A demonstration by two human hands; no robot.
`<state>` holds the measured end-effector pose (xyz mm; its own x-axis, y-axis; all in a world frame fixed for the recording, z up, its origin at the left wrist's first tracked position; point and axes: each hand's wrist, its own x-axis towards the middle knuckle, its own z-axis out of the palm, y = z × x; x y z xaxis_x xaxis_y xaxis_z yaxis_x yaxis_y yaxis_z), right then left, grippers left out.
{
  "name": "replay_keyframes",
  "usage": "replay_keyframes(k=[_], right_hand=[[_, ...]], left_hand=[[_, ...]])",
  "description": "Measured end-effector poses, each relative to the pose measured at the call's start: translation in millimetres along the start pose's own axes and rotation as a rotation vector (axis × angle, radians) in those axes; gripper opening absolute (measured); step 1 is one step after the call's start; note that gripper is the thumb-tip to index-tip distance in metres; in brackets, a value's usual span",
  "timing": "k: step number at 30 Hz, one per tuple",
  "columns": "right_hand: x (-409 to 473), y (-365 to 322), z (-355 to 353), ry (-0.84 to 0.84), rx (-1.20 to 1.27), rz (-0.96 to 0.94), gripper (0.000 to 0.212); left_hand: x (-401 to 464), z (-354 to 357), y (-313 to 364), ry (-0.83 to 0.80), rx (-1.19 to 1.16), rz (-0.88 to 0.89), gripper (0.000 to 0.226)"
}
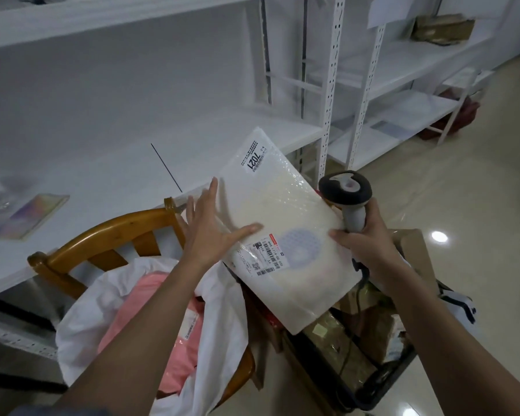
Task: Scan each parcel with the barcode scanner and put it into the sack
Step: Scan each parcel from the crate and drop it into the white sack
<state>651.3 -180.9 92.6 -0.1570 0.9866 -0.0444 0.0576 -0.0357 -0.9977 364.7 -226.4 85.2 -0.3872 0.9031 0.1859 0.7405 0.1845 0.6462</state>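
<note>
A flat white bubble-wrap parcel [282, 217] with a shipping label and a "7021" sticker is held tilted in the middle of the view. My left hand [213, 226] lies against its left edge with straight fingers and the thumb across its face. My right hand [364, 235] grips the handle of a grey and black barcode scanner [347, 193] at the parcel's right edge, its thumb touching the parcel. The white sack [216, 325] hangs open on a wooden chair at lower left, with a pink parcel [165, 319] inside.
The wooden chair [102, 235] stands against a long white shelf [102, 163] that bears a small iridescent packet [33, 217]. Below the parcel a dark bin [382, 379] holds several brown parcels. White racking [333, 85] stands behind; tiled floor lies at right.
</note>
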Motion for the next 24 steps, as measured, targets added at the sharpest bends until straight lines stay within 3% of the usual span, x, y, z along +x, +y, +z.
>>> replay_keyframes(k=[3,8,12,14,17,21,24], right_hand=[[1.8,-2.7,-6.5,-0.068,-0.068,-0.018,0.077],[4.8,-5.0,-7.0,-0.179,-0.209,-0.078,0.085],[7.1,-8.8,-6.8,-0.238,-0.231,-0.094,0.088],[8.1,-12.3,-10.9,-0.266,-0.239,-0.103,0.091],[9.5,-15.6,-14.2,-0.308,-0.29,-0.117,0.092],[11.0,-16.3,-5.3,-0.359,-0.343,-0.157,0.088],[15.3,-21.0,-1.9,-0.4,-0.43,-0.185,0.09]], left_hand=[[0.0,4.7,-0.7,-0.089,-0.004,0.009,0.132],[-7.5,15.1,7.1,-0.287,-0.246,-0.05,0.151],[-2.5,22.0,7.6,-0.153,-0.102,-0.029,0.147],[2.6,17.6,8.4,-0.161,-0.168,-0.036,0.151],[0.7,13.6,7.4,-0.318,-0.365,-0.127,0.151],[-10.2,26.4,10.2,-0.557,-0.381,-0.199,0.135],[-4.2,29.7,14.8,-0.39,-0.36,-0.254,0.137]])
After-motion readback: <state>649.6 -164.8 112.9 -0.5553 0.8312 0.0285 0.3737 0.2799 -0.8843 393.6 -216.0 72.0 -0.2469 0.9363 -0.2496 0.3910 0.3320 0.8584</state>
